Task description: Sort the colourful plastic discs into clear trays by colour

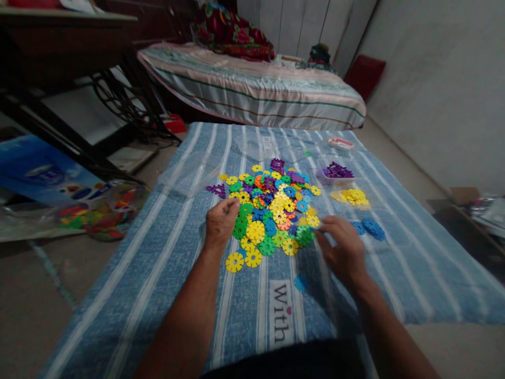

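A heap of plastic snowflake discs, mostly yellow, green, blue, orange and purple, spreads over a striped blue cloth. At its left edge, beside the green discs, is my left hand with its fingers curled closed; whatever they may hold is hidden. My right hand hovers at the right edge, thumb and fingers drawn together near a green disc. What sits in that pinch is too small to make out. One blue disc lies alone in front of the heap.
To the right, purple pieces, yellow discs and blue discs are grouped in clear containers. Clear plastic lies at the left. Behind the table stands a bed; a sewing-machine table is at the left.
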Available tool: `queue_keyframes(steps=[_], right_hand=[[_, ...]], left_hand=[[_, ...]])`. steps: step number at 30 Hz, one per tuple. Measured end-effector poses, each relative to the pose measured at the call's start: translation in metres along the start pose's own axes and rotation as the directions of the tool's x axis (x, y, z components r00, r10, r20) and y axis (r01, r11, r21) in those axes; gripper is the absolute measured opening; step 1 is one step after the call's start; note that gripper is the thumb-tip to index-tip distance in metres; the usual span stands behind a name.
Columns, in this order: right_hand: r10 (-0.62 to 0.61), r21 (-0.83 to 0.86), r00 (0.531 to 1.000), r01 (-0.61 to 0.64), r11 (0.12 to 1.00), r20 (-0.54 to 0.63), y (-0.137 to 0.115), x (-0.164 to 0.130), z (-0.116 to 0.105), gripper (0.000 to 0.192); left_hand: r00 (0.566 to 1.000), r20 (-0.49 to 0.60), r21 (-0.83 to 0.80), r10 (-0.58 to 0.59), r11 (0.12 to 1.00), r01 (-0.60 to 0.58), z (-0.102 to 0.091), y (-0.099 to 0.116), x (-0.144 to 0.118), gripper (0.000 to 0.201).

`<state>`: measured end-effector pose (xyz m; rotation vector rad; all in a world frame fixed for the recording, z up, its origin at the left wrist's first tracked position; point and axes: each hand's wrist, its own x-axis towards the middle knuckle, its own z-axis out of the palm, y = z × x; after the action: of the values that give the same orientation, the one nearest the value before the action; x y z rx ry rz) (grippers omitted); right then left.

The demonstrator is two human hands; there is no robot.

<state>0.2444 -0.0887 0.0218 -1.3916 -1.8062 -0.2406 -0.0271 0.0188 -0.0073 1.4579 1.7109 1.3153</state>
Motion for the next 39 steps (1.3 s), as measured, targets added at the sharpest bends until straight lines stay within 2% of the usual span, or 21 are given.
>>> queue_keyframes(steps=[3, 6, 8, 11, 14, 17, 21, 25, 29, 32, 35, 37, 39], right_hand=[[0.094, -0.283, 0.989, -0.124, 0.951, -0.117, 0.039, 0.012, -0.021, 0.009], [0.114, -0.38, 0.985, -0.156, 0.912, -0.132, 0.051, 0.012, -0.027, 0.012], [0.087, -0.313, 0.992, -0.111, 0.943, -0.091, 0.042, 0.008, -0.022, 0.011], [0.011, -0.112, 1.0, -0.011, 0.994, 0.003, 0.015, -0.001, -0.005, 0.009], [-0.066, 0.081, 0.992, 0.058, 0.995, 0.109, -0.011, -0.011, 0.016, 0.012], [-0.122, 0.195, 0.978, 0.088, 0.977, 0.169, -0.024, -0.022, 0.036, 0.018], [-0.14, 0.218, 0.973, 0.099, 0.971, 0.183, -0.024, -0.032, 0.051, 0.02], [-0.141, 0.228, 0.97, 0.095, 0.969, 0.196, -0.019, -0.034, 0.053, 0.019], [-0.13, 0.235, 0.97, 0.079, 0.969, 0.207, -0.019, -0.034, 0.052, 0.018], [-0.127, 0.259, 0.973, 0.074, 0.963, 0.194, -0.02, -0.033, 0.052, 0.018], [-0.125, 0.286, 0.974, 0.066, 0.956, 0.191, -0.02, -0.033, 0.052, 0.019], [-0.119, 0.292, 0.973, 0.057, 0.955, 0.199, -0.019, -0.033, 0.052, 0.019], [-0.111, 0.293, 0.972, 0.047, 0.955, 0.205, -0.019, -0.034, 0.053, 0.019]], left_hand=[[0.997, -0.073, -0.018, -0.011, 1.0, 0.009, -0.001, -0.003, 0.002, 0.032], [0.988, -0.144, -0.022, -0.054, 0.998, 0.052, -0.001, -0.008, 0.005, 0.032], [0.981, -0.177, -0.014, -0.081, 0.997, 0.08, 0.0, -0.011, 0.007, 0.033], [0.976, -0.209, 0.016, -0.064, 0.997, 0.069, -0.001, -0.013, 0.009, 0.033], [0.978, -0.206, 0.074, -0.024, 0.996, 0.04, -0.002, -0.014, 0.01, 0.031], [0.985, -0.171, 0.13, -0.015, 0.991, 0.037, -0.003, -0.014, 0.009, 0.029], [0.995, -0.105, 0.183, -0.001, 0.983, 0.02, -0.001, -0.016, 0.008, 0.027], [0.996, -0.094, 0.182, 0.013, 0.983, 0.005, 0.001, -0.016, 0.008, 0.026], [0.984, -0.088, 0.033, -0.156, 0.987, 0.159, -0.004, -0.01, 0.011, 0.03], [0.951, -0.021, -0.156, -0.31, 0.94, 0.303, -0.015, -0.001, 0.013, 0.035], [0.923, -0.006, -0.239, -0.384, 0.897, 0.372, -0.025, 0.006, 0.016, 0.035], [0.92, -0.047, -0.186, -0.39, 0.908, 0.375, -0.03, 0.006, 0.02, 0.034], [0.939, -0.108, -0.01, -0.325, 0.945, 0.326, -0.034, 0.003, 0.026, 0.035]])
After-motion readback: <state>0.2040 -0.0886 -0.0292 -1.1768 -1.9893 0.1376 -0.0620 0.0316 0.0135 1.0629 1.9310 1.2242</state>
